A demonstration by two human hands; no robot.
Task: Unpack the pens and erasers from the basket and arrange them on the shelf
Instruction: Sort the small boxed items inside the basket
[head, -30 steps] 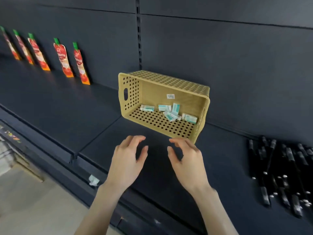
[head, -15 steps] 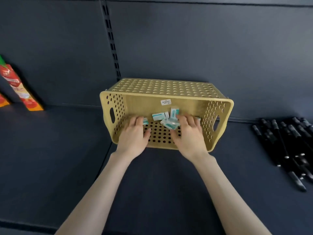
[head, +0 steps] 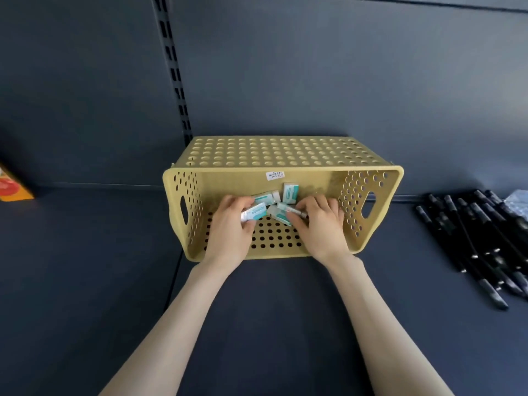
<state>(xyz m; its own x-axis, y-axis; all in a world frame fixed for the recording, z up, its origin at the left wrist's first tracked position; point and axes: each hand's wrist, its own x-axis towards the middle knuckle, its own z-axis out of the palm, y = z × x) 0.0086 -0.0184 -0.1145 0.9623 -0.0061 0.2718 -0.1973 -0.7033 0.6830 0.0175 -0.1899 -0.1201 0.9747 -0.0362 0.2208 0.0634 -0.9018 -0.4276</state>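
My basket (head: 371,212), yellow and full of round holes, lies tipped on its side on the dark shelf (head: 271,310), its open mouth facing me and its back against the shelf wall. Both my hands reach inside it. My left hand (head: 231,230) pinches a boxed eraser (head: 253,215), white with a teal sleeve, between thumb and fingertips. My right hand (head: 320,227) has its fingers curled over a second eraser (head: 281,215) just beside the first, with the thumb under it. Two more erasers (head: 291,192) rest behind these against the basket's far wall, under a barcode sticker (head: 275,175). The black pens (head: 471,244) lie in a loose heap on the shelf well to the right of the basket. An orange packet (head: 11,187) shows at the left edge.
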